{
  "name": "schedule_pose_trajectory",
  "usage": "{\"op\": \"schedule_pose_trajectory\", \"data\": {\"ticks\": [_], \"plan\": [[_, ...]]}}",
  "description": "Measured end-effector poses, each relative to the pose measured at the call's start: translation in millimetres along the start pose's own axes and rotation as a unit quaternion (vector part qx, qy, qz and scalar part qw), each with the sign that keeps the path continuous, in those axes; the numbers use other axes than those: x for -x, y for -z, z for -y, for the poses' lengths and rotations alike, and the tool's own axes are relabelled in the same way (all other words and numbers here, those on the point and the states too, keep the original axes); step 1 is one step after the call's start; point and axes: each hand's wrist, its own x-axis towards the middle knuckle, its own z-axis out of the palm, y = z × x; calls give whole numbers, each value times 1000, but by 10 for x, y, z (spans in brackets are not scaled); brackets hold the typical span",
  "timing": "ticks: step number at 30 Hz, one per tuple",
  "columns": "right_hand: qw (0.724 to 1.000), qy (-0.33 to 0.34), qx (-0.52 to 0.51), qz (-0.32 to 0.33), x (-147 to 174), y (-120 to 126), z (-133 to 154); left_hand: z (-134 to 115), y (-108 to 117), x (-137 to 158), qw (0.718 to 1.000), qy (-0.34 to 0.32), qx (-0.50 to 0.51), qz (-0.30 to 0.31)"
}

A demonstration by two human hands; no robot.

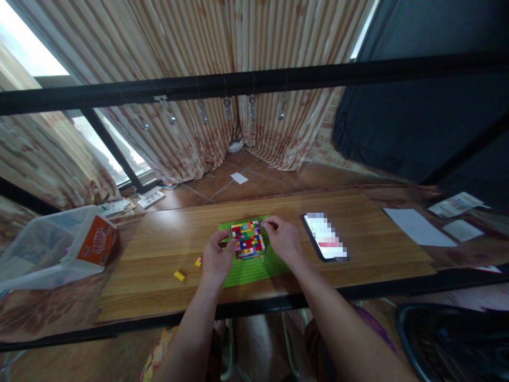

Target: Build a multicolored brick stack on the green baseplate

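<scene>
through the head camera i have the multicoloured toy-brick structure (248,241) standing on the far part of the green studded baseplate (254,275), my landmark. my left hand (218,258) is over the baseplate's left edge, thumb and forefinger parted by a narrow gap beside the structure; whether the thumb touches its wall i cannot tell. my right hand (283,239) is over the baseplate's far right corner, fingertips drawn close together at the structure; a small bluish bit (263,224) shows there, but i cannot tell if it is pinched. to work this corner well, i would brace the left wall, square any piece over the studs and press straight down, since a sideways shove could, i judge, pop wall bricks loose. left of the baseplate lie a yellow toy brick (180,275) and, nearer to it, another yellow piece (198,261); right of it lies a smartphone (324,239).
</scene>
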Motion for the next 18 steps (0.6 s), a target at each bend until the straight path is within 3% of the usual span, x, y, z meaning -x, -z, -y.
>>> {"op": "schedule_pose_trajectory", "data": {"ticks": [11, 18], "plan": [[999, 11, 26, -34, 16, -145, 37, 58, -12, 13, 997, -10, -61, 40], [999, -3, -32, -16, 59, -168, 37, 114, -17, 12, 996, -25, -77, 48]]}}
